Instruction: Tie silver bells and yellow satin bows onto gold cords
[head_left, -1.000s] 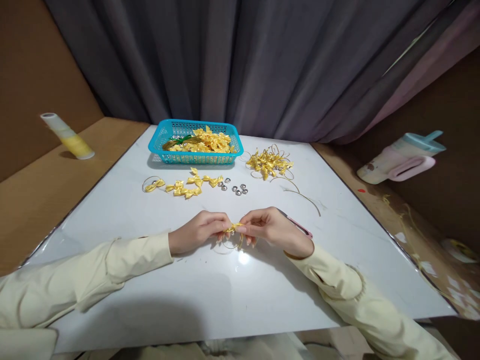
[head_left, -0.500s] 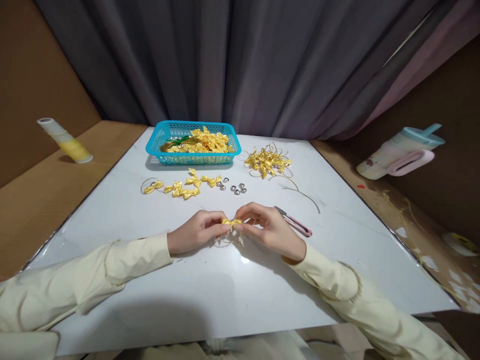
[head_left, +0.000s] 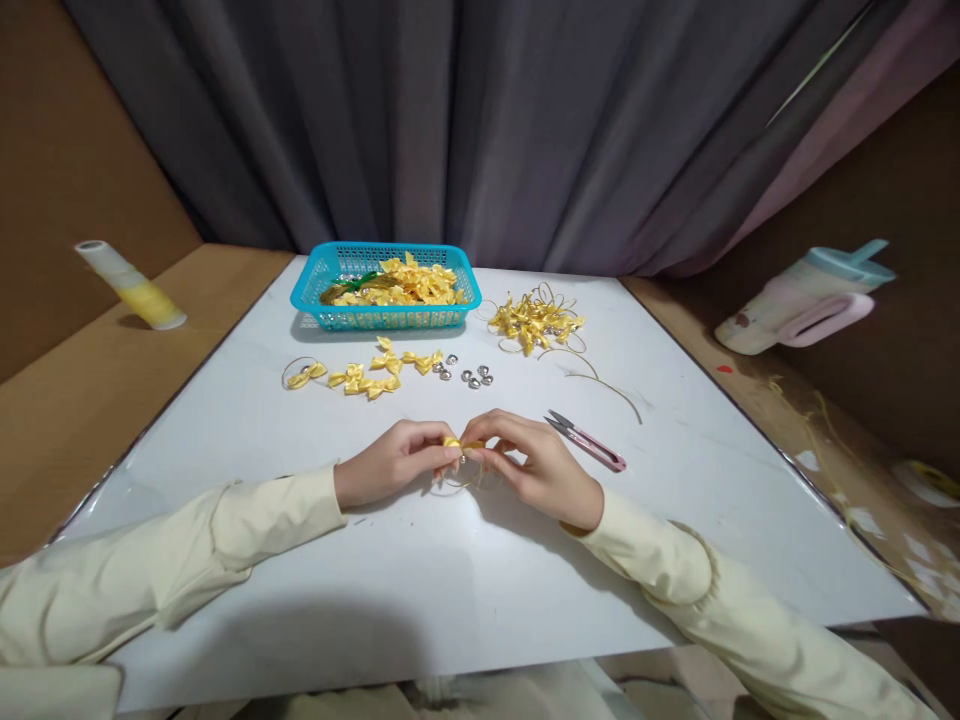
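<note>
A small yellow ribbon bow [head_left: 452, 443] is pinched between both hands above the white table. My left hand [head_left: 401, 460] is closed on its left side, thumb and fingertips together. On the other side, my right hand [head_left: 536, 462] grips the bow with thumb and forefinger, partly covering it. A loop of thin gold cord [head_left: 457, 487] hangs under the bow, and something small and silvery shows just beneath it. Thread snips [head_left: 589, 442] with pink handles lie beside my right hand. Several silver bell-like pieces [head_left: 475, 378] rest beyond the hands.
Several loose yellow bows [head_left: 367, 378] lie at the left. Behind them stands a blue basket [head_left: 386, 320] of bows and gold cord. A pile of corded bows [head_left: 536, 322] is at the back right. Beyond the table are a lidded cup [head_left: 795, 300] and a ribbon-wound tube [head_left: 139, 290].
My right fingers have shifted slightly left over the bow and now cover more of its right side. The left hand keeps its pinch, nearly unmoved.
</note>
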